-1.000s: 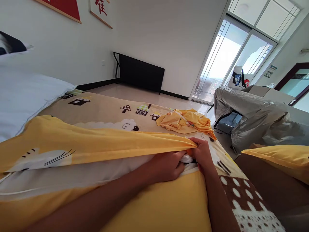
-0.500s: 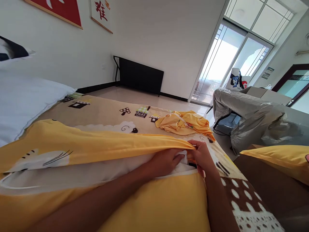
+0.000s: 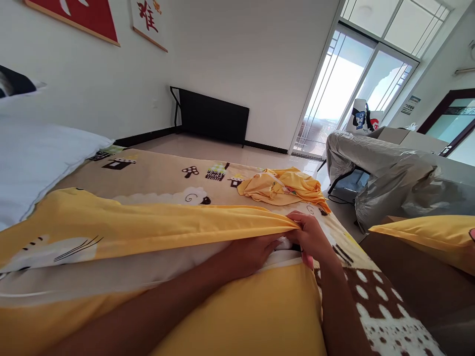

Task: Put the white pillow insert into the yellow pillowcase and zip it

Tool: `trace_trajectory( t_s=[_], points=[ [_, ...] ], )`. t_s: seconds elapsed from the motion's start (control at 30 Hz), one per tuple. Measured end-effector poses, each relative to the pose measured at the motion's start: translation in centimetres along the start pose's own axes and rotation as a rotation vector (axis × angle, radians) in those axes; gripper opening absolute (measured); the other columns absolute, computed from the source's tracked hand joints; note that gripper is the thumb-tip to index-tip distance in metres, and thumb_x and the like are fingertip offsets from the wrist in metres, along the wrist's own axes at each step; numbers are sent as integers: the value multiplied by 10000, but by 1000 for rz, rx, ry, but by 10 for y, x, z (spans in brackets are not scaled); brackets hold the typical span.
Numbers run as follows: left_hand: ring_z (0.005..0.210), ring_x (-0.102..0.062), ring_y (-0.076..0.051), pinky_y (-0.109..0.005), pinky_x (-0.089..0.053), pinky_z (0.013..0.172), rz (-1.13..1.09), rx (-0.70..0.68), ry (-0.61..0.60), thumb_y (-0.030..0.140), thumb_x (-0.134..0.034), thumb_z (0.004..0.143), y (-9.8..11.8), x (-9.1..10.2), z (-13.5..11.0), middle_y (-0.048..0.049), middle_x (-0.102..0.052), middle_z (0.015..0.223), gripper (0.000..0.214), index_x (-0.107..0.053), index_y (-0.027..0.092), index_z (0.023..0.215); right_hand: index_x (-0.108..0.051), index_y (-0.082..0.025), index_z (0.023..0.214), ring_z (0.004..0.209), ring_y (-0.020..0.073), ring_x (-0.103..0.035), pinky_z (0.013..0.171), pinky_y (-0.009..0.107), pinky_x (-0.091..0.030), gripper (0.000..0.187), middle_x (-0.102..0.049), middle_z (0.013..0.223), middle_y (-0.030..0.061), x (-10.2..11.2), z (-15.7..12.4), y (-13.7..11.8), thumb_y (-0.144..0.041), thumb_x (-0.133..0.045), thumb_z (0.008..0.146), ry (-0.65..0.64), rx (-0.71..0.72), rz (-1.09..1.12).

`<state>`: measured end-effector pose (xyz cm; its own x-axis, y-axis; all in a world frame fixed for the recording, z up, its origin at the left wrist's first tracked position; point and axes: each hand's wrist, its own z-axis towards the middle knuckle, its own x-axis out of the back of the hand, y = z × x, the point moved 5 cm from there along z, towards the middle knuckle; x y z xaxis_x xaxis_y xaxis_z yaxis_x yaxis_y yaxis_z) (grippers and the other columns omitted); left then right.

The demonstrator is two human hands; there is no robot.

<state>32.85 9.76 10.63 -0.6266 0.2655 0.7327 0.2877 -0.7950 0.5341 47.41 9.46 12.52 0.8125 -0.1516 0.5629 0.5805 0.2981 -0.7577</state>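
A yellow pillowcase [image 3: 156, 225] with a cat print lies across the bed in front of me, its mouth open at the right end. A white pillow [image 3: 122, 269] shows inside it. My left hand [image 3: 247, 254] reaches into the opening, fingers curled against the pillow's corner. My right hand [image 3: 309, 237] pinches the upper edge of the pillowcase at that corner.
A crumpled yellow cloth [image 3: 284, 187] lies further back on the patterned blanket [image 3: 163, 173]. A white pillow [image 3: 33, 158] rests at the left. A second yellow pillow [image 3: 434, 237] sits at the right edge, beside furniture under a grey cover [image 3: 393, 173]. A black folded table [image 3: 211, 117] leans on the wall.
Both hands stay at the pillowcase corner with small shifts; my left fingers have pushed a little deeper into the opening. The view has tilted slightly.
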Motion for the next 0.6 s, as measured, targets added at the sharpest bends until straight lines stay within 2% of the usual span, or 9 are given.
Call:
trace_trajectory(
  t_s=[0.13,0.33,0.43,0.6],
  points=[
    [1171,-495,-151,-279,-346,1045,70,-55,17,239,-352,938,10,2,-1,27,-549,1300,290,-559,264,1139,-715,-189,759,684,126,-509,582,198,-392,285,-587,739,-1,0,-1,-5,-132,-483,602,13,23,-2],
    [1147,-497,-168,-291,-346,1026,99,-43,6,226,-330,934,22,10,2,20,-556,1273,294,-538,265,1139,-726,-185,850,603,102,-486,496,180,-357,375,-634,809,6,-3,-1,-1,-120,-472,583,21,18,77],
    [1128,-507,-176,-315,-355,1014,107,-35,5,224,-345,931,23,12,3,21,-563,1250,287,-541,278,1134,-729,-176,868,582,96,-474,487,177,-348,393,-624,753,-2,-4,-1,3,-118,-467,580,23,4,118],
    [1144,-506,-191,-346,-355,1035,114,19,42,288,-326,949,13,8,3,-10,-553,1281,309,-530,250,1177,-734,-152,868,531,89,-422,470,183,-320,356,-559,596,-20,-6,0,7,-150,-502,599,38,-51,152]
  ],
)
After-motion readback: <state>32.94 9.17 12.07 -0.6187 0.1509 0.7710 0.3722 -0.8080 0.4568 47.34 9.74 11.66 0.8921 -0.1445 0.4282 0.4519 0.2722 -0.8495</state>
